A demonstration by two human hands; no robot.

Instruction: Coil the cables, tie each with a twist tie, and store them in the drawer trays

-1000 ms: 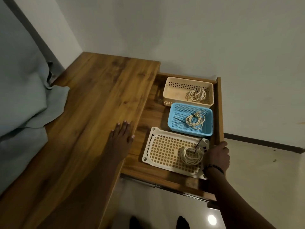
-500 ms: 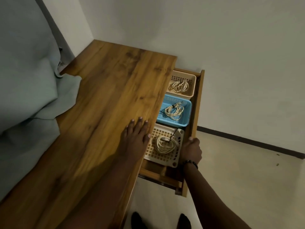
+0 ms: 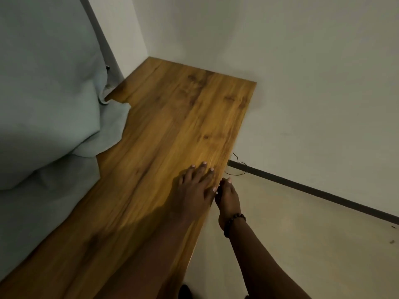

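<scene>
1. While my left hand (image 3: 194, 190) lies flat on the desktop (image 3: 172, 126), fingers spread, it holds nothing.
2. My right hand (image 3: 227, 196) presses against the desk's edge at 3 o'clock of the left, fingers straight, gripping nothing; a bead bracelet (image 3: 233, 221) circles its wrist.
3. No drawer, tray or coiled cable shows; I cannot tell where they sit.
4. A thin dark wire (image 3: 238, 167) pokes out at 12 o'clock of my right hand.
5. Grey cloth (image 3: 47, 126) lies at 9 o'clock.

The left hand (image 3: 194, 190) lies flat, fingers spread, on the wooden desk (image 3: 172, 117) near its edge. The right hand (image 3: 227, 197) presses against that edge, beside grey fabric (image 3: 43, 104).
</scene>
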